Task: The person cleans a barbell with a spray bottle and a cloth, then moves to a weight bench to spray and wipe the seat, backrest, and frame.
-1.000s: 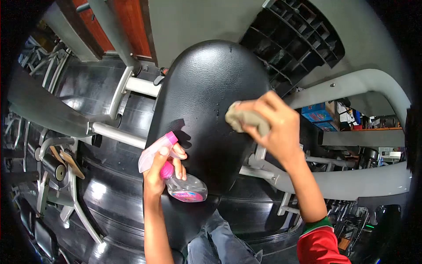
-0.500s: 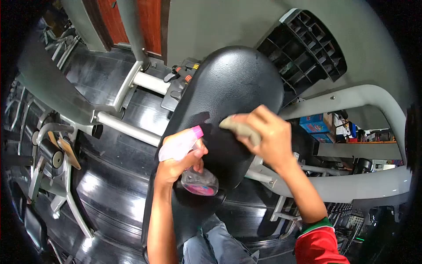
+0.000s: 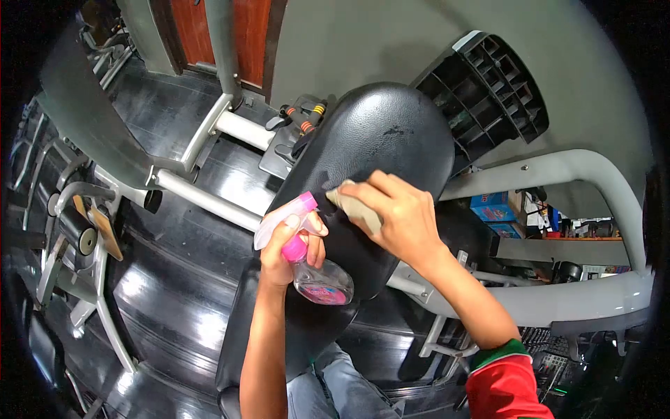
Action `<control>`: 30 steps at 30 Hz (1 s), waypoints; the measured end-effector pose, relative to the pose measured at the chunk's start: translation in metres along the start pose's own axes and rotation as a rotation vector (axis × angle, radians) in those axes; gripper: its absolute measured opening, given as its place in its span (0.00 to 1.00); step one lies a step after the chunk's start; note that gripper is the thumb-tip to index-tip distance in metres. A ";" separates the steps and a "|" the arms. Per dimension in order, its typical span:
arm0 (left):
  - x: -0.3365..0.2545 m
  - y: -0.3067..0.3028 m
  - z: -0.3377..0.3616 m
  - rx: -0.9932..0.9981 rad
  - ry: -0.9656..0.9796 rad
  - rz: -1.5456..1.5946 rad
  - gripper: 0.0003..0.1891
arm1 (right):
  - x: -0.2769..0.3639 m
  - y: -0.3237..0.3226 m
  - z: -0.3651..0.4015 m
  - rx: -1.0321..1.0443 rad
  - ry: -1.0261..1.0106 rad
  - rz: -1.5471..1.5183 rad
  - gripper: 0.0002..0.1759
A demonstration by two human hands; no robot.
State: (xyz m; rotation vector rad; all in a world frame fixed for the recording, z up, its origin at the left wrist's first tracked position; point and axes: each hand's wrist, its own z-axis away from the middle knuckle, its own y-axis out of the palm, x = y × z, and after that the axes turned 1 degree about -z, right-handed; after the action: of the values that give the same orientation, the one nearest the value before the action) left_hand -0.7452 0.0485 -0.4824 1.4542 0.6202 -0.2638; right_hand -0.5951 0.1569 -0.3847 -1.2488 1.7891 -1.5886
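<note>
1. Bottle point(image 3: 322, 283) is gripped in left hand point(image 3: 285, 248), over pad point(image 3: 391, 115); could be knocked by right hand point(image 3: 405, 220), just beside.
2. Cloth point(image 3: 357, 209) is pinched beneath right hand, against pad; could be dragged loose by friction.

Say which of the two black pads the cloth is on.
The upper pad, farther from the legs; the right hand holds the cloth there, not on the lower pad.
</note>
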 end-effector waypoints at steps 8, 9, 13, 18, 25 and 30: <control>-0.003 0.003 0.000 -0.007 -0.004 0.011 0.23 | -0.030 -0.024 -0.051 -0.208 0.142 0.145 0.16; -0.003 0.003 0.000 -0.016 -0.033 0.051 0.23 | -0.032 -0.021 -0.059 -0.249 0.171 0.156 0.16; -0.002 0.002 0.000 -0.022 -0.100 0.019 0.20 | -0.016 -0.002 -0.067 -0.267 0.169 0.096 0.16; -0.017 0.003 0.013 -0.295 -0.114 -0.282 0.18 | 0.025 0.018 -0.041 0.088 -0.058 0.017 0.14; -0.025 -0.006 0.030 -0.362 -0.119 -0.406 0.14 | -0.001 -0.015 -0.084 -0.032 0.100 0.234 0.12; -0.020 -0.008 0.036 -0.392 -0.083 -0.338 0.13 | 0.013 -0.002 -0.128 0.146 0.102 0.412 0.13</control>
State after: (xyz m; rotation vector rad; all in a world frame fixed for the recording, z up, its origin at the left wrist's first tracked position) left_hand -0.7579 0.0089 -0.4785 0.9549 0.8003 -0.4373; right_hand -0.7031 0.2161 -0.3483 -0.6875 1.8091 -1.5278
